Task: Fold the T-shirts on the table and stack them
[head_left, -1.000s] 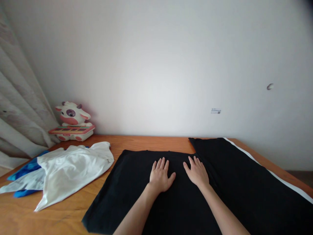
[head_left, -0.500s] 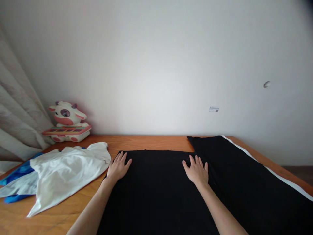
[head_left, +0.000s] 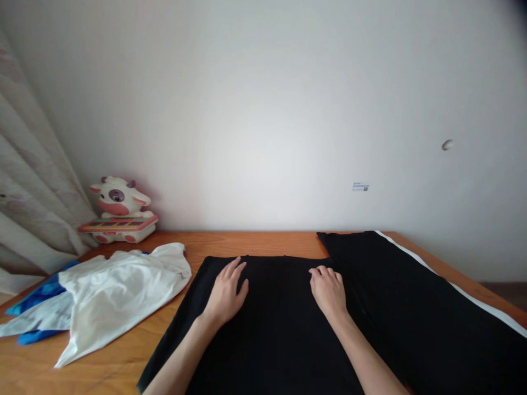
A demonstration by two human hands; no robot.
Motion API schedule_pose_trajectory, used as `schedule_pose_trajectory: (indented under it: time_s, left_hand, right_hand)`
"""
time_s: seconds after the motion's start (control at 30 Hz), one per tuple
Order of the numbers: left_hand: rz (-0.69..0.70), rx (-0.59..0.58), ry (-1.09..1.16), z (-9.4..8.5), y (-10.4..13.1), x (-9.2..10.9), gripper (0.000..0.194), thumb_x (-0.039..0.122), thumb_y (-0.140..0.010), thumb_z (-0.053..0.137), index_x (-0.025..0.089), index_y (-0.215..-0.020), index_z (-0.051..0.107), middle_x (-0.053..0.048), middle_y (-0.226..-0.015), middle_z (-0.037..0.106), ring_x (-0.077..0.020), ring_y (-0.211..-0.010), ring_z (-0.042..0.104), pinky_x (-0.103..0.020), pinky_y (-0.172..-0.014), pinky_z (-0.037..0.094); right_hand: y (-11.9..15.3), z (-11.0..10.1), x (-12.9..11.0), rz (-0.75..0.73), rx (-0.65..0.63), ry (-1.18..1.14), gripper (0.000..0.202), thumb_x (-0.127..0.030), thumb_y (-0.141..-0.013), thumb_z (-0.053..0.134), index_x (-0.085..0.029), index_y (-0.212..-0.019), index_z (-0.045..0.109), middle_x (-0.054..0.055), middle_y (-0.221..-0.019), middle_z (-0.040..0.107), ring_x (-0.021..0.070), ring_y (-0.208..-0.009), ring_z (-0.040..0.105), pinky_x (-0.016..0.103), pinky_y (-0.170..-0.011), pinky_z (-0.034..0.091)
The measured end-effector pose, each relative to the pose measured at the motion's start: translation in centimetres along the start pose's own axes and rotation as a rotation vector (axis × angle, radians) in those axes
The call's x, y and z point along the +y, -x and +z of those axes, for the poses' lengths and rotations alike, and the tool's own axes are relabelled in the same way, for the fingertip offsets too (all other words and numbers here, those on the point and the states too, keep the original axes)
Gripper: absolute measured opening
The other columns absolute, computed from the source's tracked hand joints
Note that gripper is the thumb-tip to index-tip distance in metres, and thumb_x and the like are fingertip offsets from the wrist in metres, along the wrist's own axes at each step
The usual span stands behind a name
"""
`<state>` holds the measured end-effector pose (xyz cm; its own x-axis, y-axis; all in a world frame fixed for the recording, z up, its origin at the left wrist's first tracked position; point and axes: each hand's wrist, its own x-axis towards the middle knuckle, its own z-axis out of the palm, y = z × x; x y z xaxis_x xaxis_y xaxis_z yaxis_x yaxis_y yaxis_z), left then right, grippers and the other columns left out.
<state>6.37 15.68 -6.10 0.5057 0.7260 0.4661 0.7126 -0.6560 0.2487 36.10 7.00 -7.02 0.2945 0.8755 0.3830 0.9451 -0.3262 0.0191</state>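
A piece of black cloth [head_left: 272, 329] lies spread flat before me, its far edge running straight across the table. Over its left part is my left hand [head_left: 226, 291], open, the thumb held apart from the stretched fingers. My right hand [head_left: 328, 288] rests near the far right corner of the cloth with its fingers curled in. Its fingertips are hidden, so I cannot tell whether they pinch any fabric. More black cloth with a white stripe along its outer edge [head_left: 415, 307] lies to the right, meeting the middle piece.
At the left lie a crumpled white cloth [head_left: 127, 296] and blue cloth [head_left: 45, 299] beneath it. A cow-shaped toy keyboard [head_left: 119, 211] stands at the back left by a curtain [head_left: 37, 181]. The wooden table [head_left: 230, 241] meets a white wall [head_left: 263, 109].
My left hand has slid inward to the right from the cloth's left edge. My right hand's fingers, spread flat before, are now curled. The view has shifted slightly.
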Motion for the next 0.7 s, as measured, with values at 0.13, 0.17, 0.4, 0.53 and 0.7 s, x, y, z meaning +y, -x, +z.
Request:
schedule_pose_trajectory:
  time_s: [0.13,0.17,0.4,0.53,0.7]
  left_hand:
    - [0.065,-0.333,-0.025,0.8,1.1,5.6,0.053,0.044,-0.102,0.037,0.019,-0.147,0.051,-0.017,-0.159,0.041,-0.0353,-0.148,0.036,-0.059,-0.120,0.030]
    - [0.077,-0.379,-0.027,0.8,1.3,6.3,0.054,0.044,-0.103,0.034,0.020,-0.149,0.049,-0.016,-0.161,0.038,-0.0353,-0.149,0.033,-0.060,-0.120,0.028]
    - [0.117,-0.412,-0.015,0.8,1.5,5.4,0.055,0.046,-0.104,0.032,0.025,-0.153,0.043,-0.012,-0.164,0.032,-0.0335,-0.152,0.027,-0.058,-0.122,0.024]
    - [0.225,-0.476,-0.027,1.2,1.7,4.1,0.069,0.036,-0.095,0.053,0.024,-0.159,0.031,-0.011,-0.165,0.027,-0.0348,-0.152,0.026,-0.057,-0.124,0.020]
    - [0.245,-0.503,-0.029,0.8,1.9,3.3,0.067,0.029,-0.097,0.046,0.024,-0.161,0.025,-0.010,-0.166,0.027,-0.0290,-0.153,0.024,-0.051,-0.125,0.021]
  right_hand:
    - [0.2,-0.5,-0.8,-0.022,-0.042,0.052,0.041,-0.009,-0.098,0.036,-0.017,-0.118,0.071,0.013,-0.116,0.070,0.0259,-0.104,0.062,0.038,-0.089,0.042]
    - [0.2,-0.7,-1.0,-0.022,-0.048,0.064,0.041,-0.008,-0.098,0.036,-0.017,-0.118,0.071,0.014,-0.117,0.070,0.0263,-0.105,0.063,0.038,-0.089,0.042]
    - [1.9,-4.1,-8.5,-0.127,-0.115,-0.120,0.042,-0.003,-0.094,0.038,-0.013,-0.122,0.069,0.019,-0.123,0.070,0.0310,-0.117,0.063,0.050,-0.106,0.039]
    - [4.0,-3.7,-14.0,-0.292,-0.133,-0.497,0.048,-0.011,-0.101,0.031,-0.019,-0.140,0.058,0.010,-0.142,0.062,0.0216,-0.131,0.056,0.038,-0.111,0.041]
    - [5.4,-2.3,-14.2,-0.205,-0.227,-0.509,0.056,-0.032,-0.106,0.025,-0.006,-0.151,0.044,0.017,-0.156,0.043,0.0281,-0.146,0.039,0.046,-0.122,0.030]
